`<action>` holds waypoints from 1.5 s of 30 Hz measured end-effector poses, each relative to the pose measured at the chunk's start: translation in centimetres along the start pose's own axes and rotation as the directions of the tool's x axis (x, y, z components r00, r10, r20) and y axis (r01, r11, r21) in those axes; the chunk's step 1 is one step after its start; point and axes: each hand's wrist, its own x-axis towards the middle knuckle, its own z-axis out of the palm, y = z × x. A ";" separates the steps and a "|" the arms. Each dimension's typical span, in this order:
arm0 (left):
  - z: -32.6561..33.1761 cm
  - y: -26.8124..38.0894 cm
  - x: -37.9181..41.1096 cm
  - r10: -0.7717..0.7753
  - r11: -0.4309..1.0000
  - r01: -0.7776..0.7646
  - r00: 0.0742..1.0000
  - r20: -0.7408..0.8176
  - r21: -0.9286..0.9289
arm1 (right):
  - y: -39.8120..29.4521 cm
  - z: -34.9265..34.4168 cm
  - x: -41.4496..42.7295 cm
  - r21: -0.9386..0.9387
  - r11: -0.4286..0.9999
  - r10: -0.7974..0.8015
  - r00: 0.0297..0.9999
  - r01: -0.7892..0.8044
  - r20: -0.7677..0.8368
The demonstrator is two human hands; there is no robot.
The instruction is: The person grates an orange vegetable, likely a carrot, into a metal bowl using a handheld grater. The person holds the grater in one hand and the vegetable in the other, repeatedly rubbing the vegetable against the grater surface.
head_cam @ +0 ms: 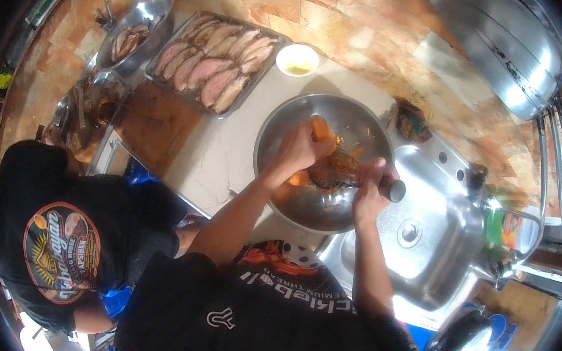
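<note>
My left hand [308, 148] grips a thick orange piece [321, 129], which looks like carrot, over a large stainless steel bowl [270, 124]. Its lower end is against a dark, flat tool [334, 169], perhaps a grater; its exact kind is unclear. My right hand [373, 186] is closed around the tool's black handle [396, 190] at the bowl's right rim. Small orange shreds [358, 147] lie in the bowl. Another orange piece [299, 178] shows below my left wrist. Parts of the tool are hidden by my fingers.
A tray of sliced meat [205, 63] and a white bowl with yellowish liquid [297, 60] stand behind. A steel sink [426, 228] adjoins the bowl on the right. At left, a co-worker in a black shirt [121, 221] stands near a metal bowl of meat [147, 38].
</note>
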 end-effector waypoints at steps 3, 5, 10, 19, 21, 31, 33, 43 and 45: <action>-0.2 -0.8 0.7 -0.019 1.000 0.019 1.000 -0.002 -0.023 | 0.6 1.0 0.3 -0.088 0.996 -0.007 1.000 0.006 -0.010; -0.2 -1.5 1.1 -0.043 0.997 0.042 0.999 -0.017 -0.062 | 0.7 1.7 0.5 -0.142 0.989 -0.024 0.998 0.031 0.050; 0.5 -2.9 1.6 -0.173 0.979 0.171 0.985 -0.005 -0.115 | 0.5 3.3 0.9 -0.067 0.998 0.003 0.999 0.001 0.052; 1.2 -0.7 0.9 -0.232 0.849 0.220 0.972 0.035 -0.480 | 0.6 4.8 1.2 -0.204 0.966 -0.152 0.988 0.157 0.039; 0.7 -1.2 1.5 -0.312 0.887 0.292 0.950 0.003 -0.358 | 1.2 4.9 1.1 -0.145 0.987 -0.072 0.997 0.071 0.003; 1.8 0.8 2.1 -0.197 0.968 0.187 0.979 -0.044 -0.170 | 0.9 4.8 1.5 -0.025 0.988 -0.151 0.988 0.150 -0.044; 2.0 2.7 1.2 -0.130 0.970 0.112 0.989 -0.070 -0.217 | -0.5 3.8 1.3 -0.058 0.993 -0.106 0.993 0.103 -0.055; 3.8 1.5 1.1 -0.012 0.986 0.004 0.999 -0.048 -0.169 | -0.5 -1.3 1.0 0.099 0.974 -0.172 0.952 0.202 -0.255; 3.7 2.7 1.5 0.036 0.991 -0.047 0.995 -0.092 -0.125 | -0.7 -0.4 0.8 0.096 0.982 -0.125 0.941 0.163 -0.314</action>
